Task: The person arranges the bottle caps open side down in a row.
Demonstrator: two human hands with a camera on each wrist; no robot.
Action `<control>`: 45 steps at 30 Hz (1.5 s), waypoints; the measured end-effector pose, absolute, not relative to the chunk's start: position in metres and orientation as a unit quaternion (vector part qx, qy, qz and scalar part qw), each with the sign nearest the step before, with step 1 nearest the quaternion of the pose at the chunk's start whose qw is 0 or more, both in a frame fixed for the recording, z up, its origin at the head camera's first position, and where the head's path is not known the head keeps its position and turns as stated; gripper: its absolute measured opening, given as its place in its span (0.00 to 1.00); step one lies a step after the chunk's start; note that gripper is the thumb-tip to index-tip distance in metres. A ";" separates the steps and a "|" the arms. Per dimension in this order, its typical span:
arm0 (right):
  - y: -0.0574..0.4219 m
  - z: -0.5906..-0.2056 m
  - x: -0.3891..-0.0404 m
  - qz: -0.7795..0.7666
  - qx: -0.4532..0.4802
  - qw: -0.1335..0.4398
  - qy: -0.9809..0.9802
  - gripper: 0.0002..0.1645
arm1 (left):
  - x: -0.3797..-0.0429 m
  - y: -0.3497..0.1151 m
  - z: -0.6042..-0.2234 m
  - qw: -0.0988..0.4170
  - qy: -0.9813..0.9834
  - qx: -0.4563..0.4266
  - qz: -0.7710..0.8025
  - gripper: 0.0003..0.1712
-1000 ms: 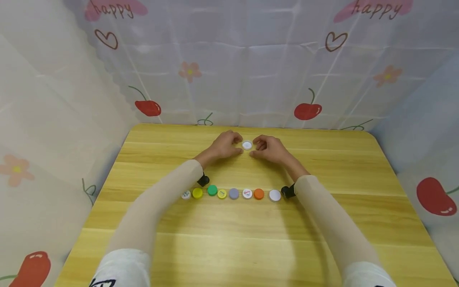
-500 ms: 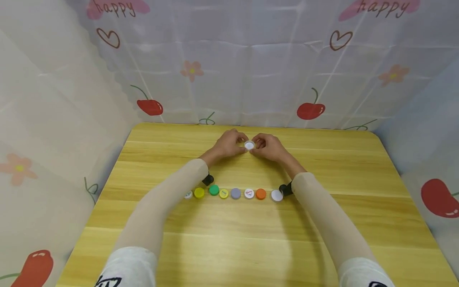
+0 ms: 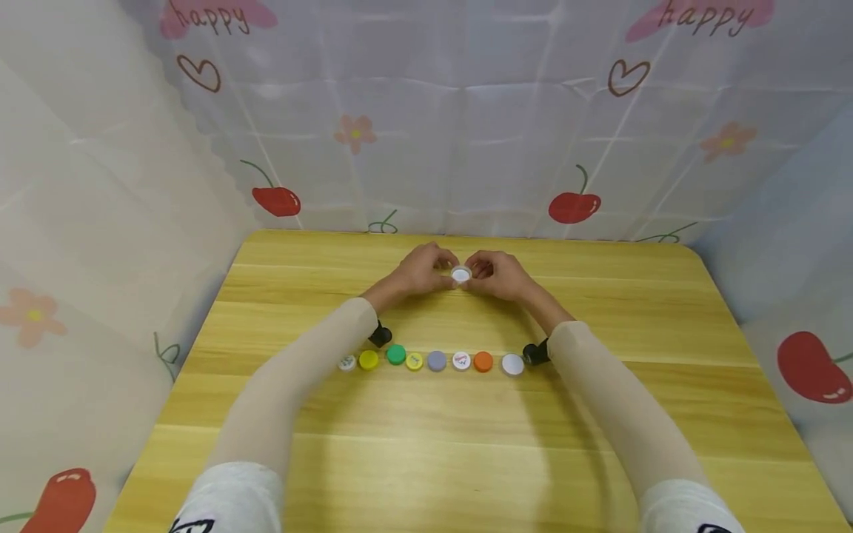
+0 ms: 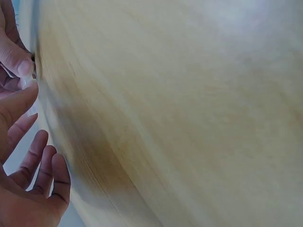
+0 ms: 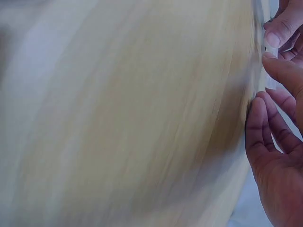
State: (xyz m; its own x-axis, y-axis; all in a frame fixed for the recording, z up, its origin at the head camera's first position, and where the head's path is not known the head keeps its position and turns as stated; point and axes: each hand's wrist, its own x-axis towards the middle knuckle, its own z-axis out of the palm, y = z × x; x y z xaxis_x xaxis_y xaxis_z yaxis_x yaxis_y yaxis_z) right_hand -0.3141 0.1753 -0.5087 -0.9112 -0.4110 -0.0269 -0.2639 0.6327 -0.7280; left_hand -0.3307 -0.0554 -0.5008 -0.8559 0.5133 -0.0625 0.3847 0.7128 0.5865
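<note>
A small round white bottle cap (image 3: 460, 275) with a paler rim is between the two hands, near the far edge of the table. My left hand (image 3: 426, 269) pinches its left side with thumb and forefinger, and my right hand (image 3: 496, 275) pinches its right side the same way. In the left wrist view, a thin translucent edge of the cap (image 4: 27, 81) shows by the thumbs. The other fingers of the left hand (image 4: 28, 189) curve loosely off it. The right wrist view shows the right hand (image 5: 279, 161) likewise, with most of the cap hidden.
Across the middle of the wooden table (image 3: 433, 459) runs a row of caps, among them a yellow cap (image 3: 369, 360), a green cap (image 3: 396, 354), a purple cap (image 3: 436, 360), an orange cap (image 3: 483, 361) and a white cap (image 3: 512, 364). A printed curtain (image 3: 426, 148) hangs behind.
One second ago the fingers of both hands stood slightly apart from the white cap; they then closed in on its two sides. The row of caps stays as it was.
</note>
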 end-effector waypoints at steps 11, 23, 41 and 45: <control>0.189 -0.506 -0.287 -0.407 -0.233 0.090 0.879 0.22 | -0.304 -0.058 -0.498 0.100 0.894 0.291 0.326 0.21; 0.199 -0.499 -0.222 -0.466 -0.261 0.052 0.844 0.22 | -0.249 -0.070 -0.489 0.112 0.839 0.329 0.418 0.21; 0.197 -0.496 -0.155 -0.494 -0.318 0.001 0.809 0.25 | -0.169 -0.076 -0.490 0.087 0.806 0.337 0.479 0.20; 0.193 -0.497 -0.155 -0.497 -0.329 0.005 0.803 0.26 | -0.165 -0.081 -0.490 0.096 0.808 0.322 0.483 0.20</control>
